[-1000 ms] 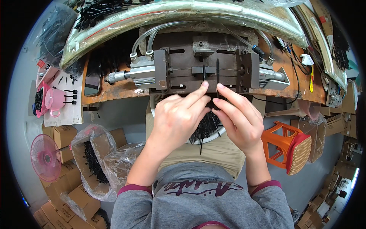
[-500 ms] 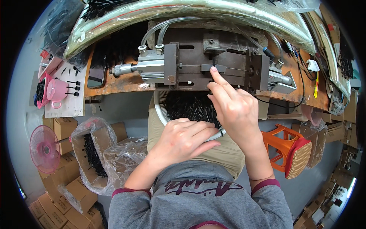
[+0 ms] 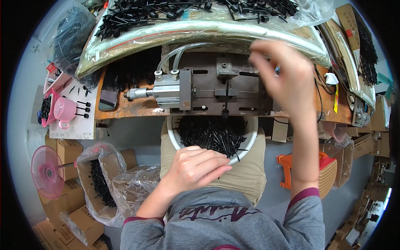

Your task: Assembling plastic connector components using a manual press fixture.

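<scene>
Your step looks like positioning 1 black rod (image 3: 226, 100), which lies across the small block (image 3: 219, 92) of the fixture (image 3: 206, 81). At 2 o'clock from it, your right hand (image 3: 287, 79) is blurred, fingers partly bent; I can't tell if they hold anything. At 7 o'clock, your left hand (image 3: 199, 166) lies over the white basket (image 3: 252, 139)'s near rim, fingers together, grip unclear. The next move seems to call for clear fingers and a square rod.

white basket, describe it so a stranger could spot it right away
Find the wooden bench and look below its near edge, to the person's lap. The basket sits there, with the left hand at its near rim. Rounded and white, it stands apart from the cardboard box of black parts farther left.
</scene>
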{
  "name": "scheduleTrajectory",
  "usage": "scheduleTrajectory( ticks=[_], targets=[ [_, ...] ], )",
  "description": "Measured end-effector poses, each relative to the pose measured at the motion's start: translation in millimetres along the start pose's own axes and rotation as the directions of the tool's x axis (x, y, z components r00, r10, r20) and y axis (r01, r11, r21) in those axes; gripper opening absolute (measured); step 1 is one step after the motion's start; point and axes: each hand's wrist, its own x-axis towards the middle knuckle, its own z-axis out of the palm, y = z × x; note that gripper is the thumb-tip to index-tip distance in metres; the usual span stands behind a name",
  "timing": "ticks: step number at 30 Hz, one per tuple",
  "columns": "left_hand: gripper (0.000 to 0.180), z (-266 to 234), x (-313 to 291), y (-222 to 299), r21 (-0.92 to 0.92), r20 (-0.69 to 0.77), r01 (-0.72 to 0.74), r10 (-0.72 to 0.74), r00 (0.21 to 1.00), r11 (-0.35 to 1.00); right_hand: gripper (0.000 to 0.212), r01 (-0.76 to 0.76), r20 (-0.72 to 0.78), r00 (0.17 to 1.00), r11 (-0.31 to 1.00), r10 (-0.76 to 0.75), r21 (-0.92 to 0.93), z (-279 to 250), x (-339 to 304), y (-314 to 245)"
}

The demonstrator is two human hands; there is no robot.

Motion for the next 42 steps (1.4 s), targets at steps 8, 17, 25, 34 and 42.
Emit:
scheduleTrajectory(
  ticks=[8, 17, 25, 34, 42],
  targets=[
    [0.01, 0, -4, 3, -0.001, -0.022, 0.004, -0.004, 1.0, 1.0, 0.034, 0.185, 0.512, 0.853, 0.858, 0.102, -0.479, 14, 117, 60],
    [0.014, 28, -18, -1, -0.072, -0.191, -0.139, 0.123, 0.974, 0.988, 0.076, 0.065, 0.574, 0.817, 0.978, 0.062, -0.198, 62, 129, 154],
    [0.029, 52, -28, 3, -0.102, -0.23, -0.142, 0.115, 0.966, 0.985, 0.033, 0.058, 0.608, 0.794, 0.996, -0.004, -0.068, 51, 131, 211],
    [0.024, 45, -36, -7, -0.056, -0.225, -0.109, 0.094, 0.97, 0.992, 0.02, -0.303, 0.444, 0.871, 0.942, 0.212, 0.145, 33, 139, 203],
    [0.016, 38, -39, -6, -0.061, -0.232, -0.103, 0.086, 0.969, 0.993, 0.013, -0.542, 0.249, 0.831, 0.624, 0.497, 0.562, 21, 135, 168]
  ],
)
